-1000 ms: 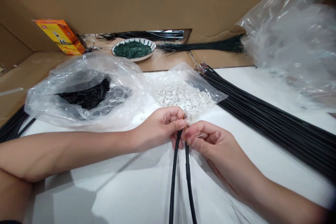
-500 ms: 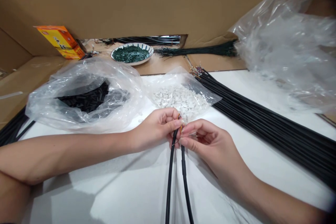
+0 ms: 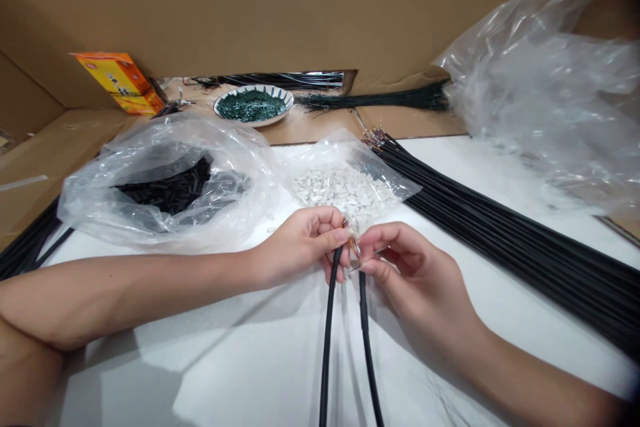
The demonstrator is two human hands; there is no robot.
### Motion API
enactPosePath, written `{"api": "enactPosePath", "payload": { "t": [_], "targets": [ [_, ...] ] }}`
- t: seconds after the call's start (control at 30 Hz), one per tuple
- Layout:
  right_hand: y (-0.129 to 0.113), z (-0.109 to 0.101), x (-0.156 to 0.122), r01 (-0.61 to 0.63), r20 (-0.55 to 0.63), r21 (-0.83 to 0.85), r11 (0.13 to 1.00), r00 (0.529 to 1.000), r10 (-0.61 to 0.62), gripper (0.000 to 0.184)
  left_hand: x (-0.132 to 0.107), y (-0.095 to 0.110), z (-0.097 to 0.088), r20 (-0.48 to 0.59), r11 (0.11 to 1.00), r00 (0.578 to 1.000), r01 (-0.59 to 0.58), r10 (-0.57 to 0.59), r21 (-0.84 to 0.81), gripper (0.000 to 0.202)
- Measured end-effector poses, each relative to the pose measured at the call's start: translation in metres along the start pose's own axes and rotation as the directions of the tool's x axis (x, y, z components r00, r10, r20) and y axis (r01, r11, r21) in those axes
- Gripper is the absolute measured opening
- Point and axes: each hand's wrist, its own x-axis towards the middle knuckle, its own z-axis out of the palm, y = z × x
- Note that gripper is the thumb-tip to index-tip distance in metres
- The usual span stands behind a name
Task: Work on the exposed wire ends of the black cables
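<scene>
Two black cable [image 3: 329, 347] ends sit pinched between left hand [image 3: 300, 247] and right hand [image 3: 413, 273].

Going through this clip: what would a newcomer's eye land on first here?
The bare hands at centre come first: the left hand grips two black cables near their coloured wire ends, with the right hand close against them. Just beyond lies a clear bag of white pieces, and a long bundle of black cables runs off to the right. Farther back, a plate of green granules stands out.
</scene>
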Motion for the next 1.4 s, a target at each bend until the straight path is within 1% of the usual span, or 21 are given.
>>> {"api": "enactPosePath", "payload": {
  "t": [0.07,0.13,0.2,0.37,0.5,0.6,0.73,0.83,0.93,1.03,1.17,1.4],
  "targets": [
    [-0.002,-0.003,0.0,0.04,-0.053,-0.101,0.994,0.998,-0.045,0.011,0.0,0.0,-0.001,0.004,1.0,1.0,0.002,-0.002,-0.001,0.031],
    [-0.004,-0.006,0.001,0.035,-0.104,-0.174,0.984,0.993,-0.053,0.012,0.0,-0.001,-0.001,0.008,1.0,1.0,-0.001,0.001,0.008,0.028],
    [-0.005,-0.008,0.004,0.02,-0.131,-0.208,0.978,0.99,-0.048,0.013,-0.001,-0.001,-0.001,0.009,1.0,1.0,-0.003,0.003,0.025,0.026],
    [-0.006,-0.01,0.009,-0.014,-0.188,-0.197,0.98,0.982,-0.024,0.023,-0.004,0.001,0.001,0.011,0.996,1.0,-0.001,0.0,0.093,0.024],
    [-0.005,-0.011,0.011,-0.029,-0.215,-0.202,0.979,0.977,-0.015,0.023,-0.006,0.002,0.002,0.013,0.992,1.0,0.003,-0.004,0.126,0.023],
    [-0.004,-0.011,0.013,-0.033,-0.214,-0.246,0.969,0.977,-0.021,0.019,-0.006,0.003,0.002,0.009,0.991,1.0,0.002,-0.003,0.137,0.023],
    [-0.006,-0.011,0.015,-0.045,-0.199,-0.291,0.956,0.98,-0.014,0.009,-0.005,0.003,0.002,0.002,0.992,1.0,0.006,-0.006,0.123,0.024],
    [-0.007,-0.011,0.017,-0.024,-0.175,-0.308,0.951,0.984,-0.032,0.01,-0.004,0.003,0.002,0.004,0.995,1.0,0.009,-0.01,0.099,0.024],
    [-0.007,-0.011,0.018,-0.02,-0.158,-0.302,0.953,0.987,-0.029,0.013,-0.004,0.004,0.003,-0.005,0.996,1.0,0.009,-0.008,0.088,0.024],
    [-0.006,-0.012,0.019,-0.036,-0.145,-0.276,0.961,0.989,-0.005,0.012,-0.004,0.004,0.003,-0.012,0.996,1.0,0.011,-0.01,0.085,0.025],
    [-0.006,-0.012,0.02,-0.046,-0.126,-0.241,0.969,0.992,0.016,0.01,-0.004,0.004,0.002,0.004,0.996,1.0,0.005,-0.006,0.084,0.024],
    [-0.008,-0.013,0.02,-0.081,-0.082,-0.237,0.968,0.995,0.063,0.009,-0.004,0.003,0.002,-0.002,0.996,1.0,0.006,-0.006,0.092,0.022]
  ]
}}
